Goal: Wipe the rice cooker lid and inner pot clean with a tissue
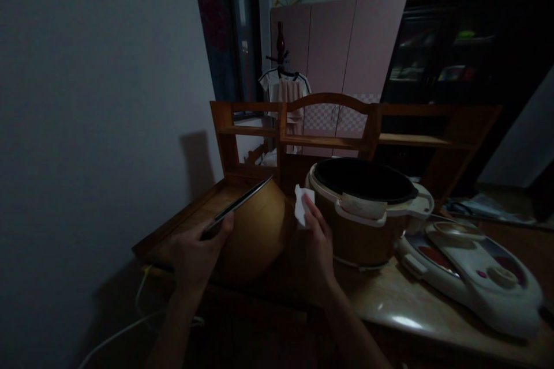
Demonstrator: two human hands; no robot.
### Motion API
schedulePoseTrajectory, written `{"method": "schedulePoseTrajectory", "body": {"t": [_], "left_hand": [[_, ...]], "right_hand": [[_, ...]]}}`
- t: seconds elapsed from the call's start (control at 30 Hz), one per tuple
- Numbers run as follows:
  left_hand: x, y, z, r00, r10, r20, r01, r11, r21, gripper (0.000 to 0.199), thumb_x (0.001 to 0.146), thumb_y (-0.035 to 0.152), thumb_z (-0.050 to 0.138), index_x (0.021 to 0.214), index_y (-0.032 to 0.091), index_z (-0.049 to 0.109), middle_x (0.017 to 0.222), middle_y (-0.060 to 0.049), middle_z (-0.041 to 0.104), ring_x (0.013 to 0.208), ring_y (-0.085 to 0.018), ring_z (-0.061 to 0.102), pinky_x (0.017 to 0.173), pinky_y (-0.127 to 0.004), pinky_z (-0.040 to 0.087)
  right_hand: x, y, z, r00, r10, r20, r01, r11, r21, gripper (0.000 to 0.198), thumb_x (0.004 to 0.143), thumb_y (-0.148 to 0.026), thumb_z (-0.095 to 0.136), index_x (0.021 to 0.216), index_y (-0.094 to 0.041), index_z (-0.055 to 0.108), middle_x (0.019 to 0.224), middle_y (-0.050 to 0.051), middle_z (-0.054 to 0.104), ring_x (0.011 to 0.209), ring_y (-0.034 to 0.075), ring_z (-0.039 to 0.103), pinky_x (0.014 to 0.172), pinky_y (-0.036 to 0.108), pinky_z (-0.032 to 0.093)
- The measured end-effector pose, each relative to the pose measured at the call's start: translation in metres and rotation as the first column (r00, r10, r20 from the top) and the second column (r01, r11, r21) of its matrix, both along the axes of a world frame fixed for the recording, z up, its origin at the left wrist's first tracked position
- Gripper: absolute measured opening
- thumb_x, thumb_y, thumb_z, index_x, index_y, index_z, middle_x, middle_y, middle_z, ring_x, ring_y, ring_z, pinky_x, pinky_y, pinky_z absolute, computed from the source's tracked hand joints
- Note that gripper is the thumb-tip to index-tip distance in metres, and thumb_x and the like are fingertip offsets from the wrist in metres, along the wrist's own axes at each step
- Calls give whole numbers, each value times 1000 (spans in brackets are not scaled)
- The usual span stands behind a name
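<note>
Left hand [197, 253] and right hand [318, 233] are both closed on something. The left one pinches the rim of a gold-coloured pot [255, 230], thumb on the outer wall and the other fingers mostly hidden on the inside. The right one holds a crumpled white tissue [303, 207] between thumb and fingers, just beside the pot's rounded wall; I cannot tell whether the tissue touches it.

Immediately right of the right hand, a gold and white cooker body [359, 242] stands upright with its dark mouth uncovered, blocking part of the wooden rack [324, 141] behind. Farther right, a white lid [489, 265] lies on the worktop [389, 300] near the cooker body. A white cable [138, 320] hangs at the lower left, below the corner of the worktop, and a bare wall [108, 98] closes off the left side. Beyond the rack are hanging clothes [289, 92] and a pink wardrobe [331, 46].

The pot is between the hands, over the worktop's front left part, tipped well over. Its mouth faces up and left, its base down and right; the rim, seen nearly edge-on, slopes from the left hand up and away to the right. Its underside is too dark to tell whether it rests on anything.
</note>
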State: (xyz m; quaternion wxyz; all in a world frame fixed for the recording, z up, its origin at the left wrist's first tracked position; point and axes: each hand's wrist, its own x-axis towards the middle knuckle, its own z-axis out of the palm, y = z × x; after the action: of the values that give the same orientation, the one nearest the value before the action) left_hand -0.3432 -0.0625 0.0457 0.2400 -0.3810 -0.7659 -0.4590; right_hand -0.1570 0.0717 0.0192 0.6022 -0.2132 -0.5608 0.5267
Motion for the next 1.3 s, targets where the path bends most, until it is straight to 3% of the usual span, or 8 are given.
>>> {"method": "schedulePoseTrajectory", "body": {"t": [0.1,0.2,0.4,0.6,0.77,0.97,1.13,1.3], "left_hand": [[-4,0,-11,993,62,-96,-54,995,82,41,81,54,63,73,15,75,65,-7,71,63,-23,66,66,-31,46],[-9,-1,-22,988,67,-139,-45,987,156,37,81,51,65,72,16,71,67,-7,71,64,-21,65,67,-30,46],[-15,5,-34,946,64,-317,-24,991,128,42,78,51,64,50,22,50,47,-2,53,49,-16,50,56,-29,36],[-23,15,-48,873,82,-481,-38,994,100,44,77,43,68,48,23,41,45,1,44,47,-14,45,54,-28,33],[-26,18,-57,788,86,-609,96,961,260,41,73,39,74,53,23,43,44,4,42,44,-12,42,50,-28,30],[-25,20,-58,818,57,-572,146,942,302,36,71,36,77,56,22,47,45,3,47,43,-13,44,49,-27,32],[-36,12,-66,852,80,-517,104,943,317,33,78,44,70,61,21,54,48,2,51,44,-14,48,50,-27,35],[-49,-4,-69,939,-25,-344,113,964,239,33,85,48,62,68,20,59,62,-2,62,59,-18,59,60,-29,43]], "right_hand": [[-9,12,4,994,41,-100,-55,989,-141,44,91,-33,52,133,-22,62,140,6,58,130,25,55,108,45,45],[-14,18,15,989,49,-140,-77,977,-201,45,87,-29,54,131,-21,64,137,6,61,128,25,57,106,45,46],[-24,17,40,993,46,-113,-62,987,-146,41,85,-27,57,124,-24,68,137,4,61,128,22,56,110,42,42],[-36,22,26,997,71,-33,-72,997,-26,43,89,-31,56,131,-24,63,138,4,60,128,22,55,112,44,39],[-44,26,11,995,93,46,-93,996,-20,42,88,-25,52,127,-24,67,132,2,66,121,24,60,105,41,44],[-46,14,12,992,29,123,-39,996,77,44,91,-21,45,129,-29,65,129,-2,67,118,22,62,103,36,44],[-46,-2,16,979,-27,201,-7,986,167,47,93,-17,42,134,-32,60,128,-4,68,117,20,63,101,34,46],[-48,-15,14,971,-65,230,-7,954,300,46,98,-18,42,141,-31,53,146,-3,53,135,20,49,113,37,38]]}}
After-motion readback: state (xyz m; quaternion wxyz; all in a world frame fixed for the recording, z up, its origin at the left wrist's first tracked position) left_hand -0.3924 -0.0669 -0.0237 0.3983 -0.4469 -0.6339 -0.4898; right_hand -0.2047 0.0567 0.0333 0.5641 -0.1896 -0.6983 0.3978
